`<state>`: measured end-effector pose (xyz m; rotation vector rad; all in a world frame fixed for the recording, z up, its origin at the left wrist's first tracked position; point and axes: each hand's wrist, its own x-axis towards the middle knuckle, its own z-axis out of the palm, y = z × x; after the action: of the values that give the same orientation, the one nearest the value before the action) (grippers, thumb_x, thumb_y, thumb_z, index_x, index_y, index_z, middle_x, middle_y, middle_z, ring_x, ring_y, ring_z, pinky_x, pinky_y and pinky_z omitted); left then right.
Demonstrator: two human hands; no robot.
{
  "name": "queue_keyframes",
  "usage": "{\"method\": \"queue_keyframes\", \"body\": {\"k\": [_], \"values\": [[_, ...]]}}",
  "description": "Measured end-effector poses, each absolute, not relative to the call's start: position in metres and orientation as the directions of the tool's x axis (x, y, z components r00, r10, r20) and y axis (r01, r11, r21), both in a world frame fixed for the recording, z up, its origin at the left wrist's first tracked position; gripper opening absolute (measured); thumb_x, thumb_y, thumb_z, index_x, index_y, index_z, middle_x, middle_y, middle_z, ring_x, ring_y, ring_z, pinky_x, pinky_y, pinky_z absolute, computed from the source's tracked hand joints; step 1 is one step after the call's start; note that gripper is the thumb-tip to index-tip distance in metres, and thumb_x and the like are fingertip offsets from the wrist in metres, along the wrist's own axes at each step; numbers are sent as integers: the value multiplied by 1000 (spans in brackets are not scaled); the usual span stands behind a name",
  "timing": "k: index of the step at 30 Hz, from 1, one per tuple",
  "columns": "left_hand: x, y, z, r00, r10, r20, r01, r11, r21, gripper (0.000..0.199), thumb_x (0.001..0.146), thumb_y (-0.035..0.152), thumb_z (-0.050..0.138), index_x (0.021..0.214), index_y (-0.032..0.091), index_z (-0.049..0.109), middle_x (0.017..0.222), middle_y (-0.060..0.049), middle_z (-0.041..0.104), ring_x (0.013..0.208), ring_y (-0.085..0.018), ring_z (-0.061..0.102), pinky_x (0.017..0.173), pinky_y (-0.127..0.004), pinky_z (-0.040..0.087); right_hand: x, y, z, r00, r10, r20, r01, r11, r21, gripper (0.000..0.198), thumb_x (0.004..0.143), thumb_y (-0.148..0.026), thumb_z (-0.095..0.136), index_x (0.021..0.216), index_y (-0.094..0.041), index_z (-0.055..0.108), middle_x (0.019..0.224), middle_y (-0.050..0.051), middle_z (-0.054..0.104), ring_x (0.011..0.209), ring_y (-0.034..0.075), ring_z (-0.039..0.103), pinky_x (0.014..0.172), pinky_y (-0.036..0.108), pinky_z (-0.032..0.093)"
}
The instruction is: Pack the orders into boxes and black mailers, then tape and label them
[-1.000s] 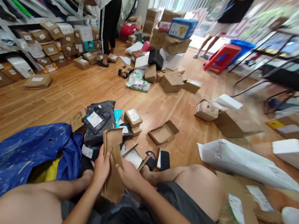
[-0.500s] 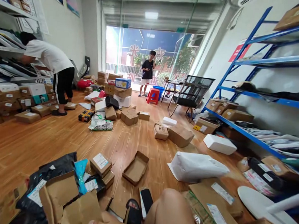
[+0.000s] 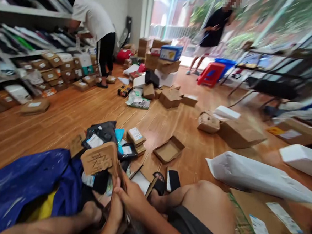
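Note:
Low in front of me, a brown cardboard box [image 3: 98, 159] stands on edge between both my hands, its sides squeezed together and a flap with dark handwriting sticking out to the left. My left hand [image 3: 116, 205] presses against its near left side. From the right, my right hand [image 3: 133, 197] grips the cardboard, fingers partly hidden by it. Just beyond lie a black plastic parcel [image 3: 97, 132] with a white label, a light blue wrapped piece [image 3: 119, 137] and small labelled boxes [image 3: 136, 135].
A blue sack [image 3: 28, 186] spreads at left. An open box tray [image 3: 169, 150], a phone [image 3: 173, 179], a white wrapped parcel [image 3: 259, 174] and a large carton [image 3: 261, 217] lie around my legs. Two people stand farther off, one at the shelves [image 3: 32, 12].
The view has swung left and down, bringing the blue sack in. The cardboard box, spread open before, is now pressed narrow between both hands. My left hand has come into view.

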<state>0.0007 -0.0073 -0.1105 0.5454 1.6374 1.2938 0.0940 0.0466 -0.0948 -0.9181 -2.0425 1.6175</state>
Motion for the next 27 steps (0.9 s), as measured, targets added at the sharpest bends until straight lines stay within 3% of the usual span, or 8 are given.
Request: {"method": "queue_keyframes", "body": {"k": [3, 6, 11, 14, 17, 21, 24, 27], "values": [[-16, -19, -104, -499, 693, -520, -498, 262, 826, 40, 97, 51, 64, 123, 24, 79, 126, -10, 80, 138, -24, 66, 118, -35, 49, 100, 56, -98, -767, 626, -139, 158, -24, -987, 66, 99, -70, 65, 145, -22, 69, 142, 12, 73, 134, 36, 66, 116, 49, 49], [-41, -31, -89, -225, 805, -549, -616, 319, 720, 66, 76, 40, 91, 136, 25, 70, 139, -13, 75, 131, -35, 70, 113, -47, 55, 114, 66, -106, -824, 549, -136, 62, -152, -986, 69, 94, -72, 71, 137, -19, 73, 138, 14, 74, 130, 36, 67, 113, 50, 51], [-63, -49, -89, -205, 891, -405, -329, 327, 886, 75, 78, 42, 92, 144, 22, 63, 151, -15, 67, 138, -35, 65, 118, -47, 50, 141, 95, -110, -683, 710, -171, 74, -166, -983, 91, 96, -84, 50, 160, -19, 51, 112, 14, 76, 114, 33, 71, 99, 49, 57], [-61, -54, -96, -180, 910, -374, -161, 348, 924, 65, 83, 44, 86, 141, 21, 64, 145, -13, 70, 135, -33, 66, 119, -47, 48, 147, 116, -96, -656, 753, -56, 170, 75, -983, 96, 88, -62, 78, 167, -21, 41, 132, 15, 72, 126, 33, 66, 109, 47, 50], [-55, -56, -93, -146, 928, -343, 35, 352, 935, 55, 86, 41, 80, 136, 21, 67, 141, -10, 73, 134, -32, 65, 120, -46, 47, 143, 128, -79, -671, 742, -14, 265, 223, -938, 75, 82, -45, 87, 149, -24, 63, 137, 10, 70, 126, 31, 64, 110, 42, 47], [-49, -60, -78, -88, 948, -307, 131, 316, 940, 49, 88, 36, 77, 134, 22, 68, 137, -8, 74, 129, -30, 66, 113, -41, 50, 134, 136, -76, -675, 667, -316, 289, -156, -945, 48, 81, -58, 87, 103, -17, 75, 95, 5, 75, 93, 25, 67, 84, 34, 54], [-48, -64, -66, -56, 960, -274, 209, 280, 937, 40, 92, 38, 74, 128, 21, 69, 116, -4, 77, 108, -25, 70, 96, -34, 54, 128, 133, -88, -755, 461, -466, 262, -439, -859, 54, 87, -68, 77, 96, -15, 73, 87, 6, 74, 81, 23, 67, 72, 32, 54], [-47, -64, -63, -90, 984, -154, 351, 176, 920, 27, 93, 37, 76, 115, 22, 72, 98, -2, 73, 90, -20, 65, 84, -31, 52, 120, 119, -98, -819, 340, -462, 263, -494, -829, 50, 83, -63, 79, 99, -16, 74, 93, 7, 75, 84, 22, 69, 77, 32, 56]]}}
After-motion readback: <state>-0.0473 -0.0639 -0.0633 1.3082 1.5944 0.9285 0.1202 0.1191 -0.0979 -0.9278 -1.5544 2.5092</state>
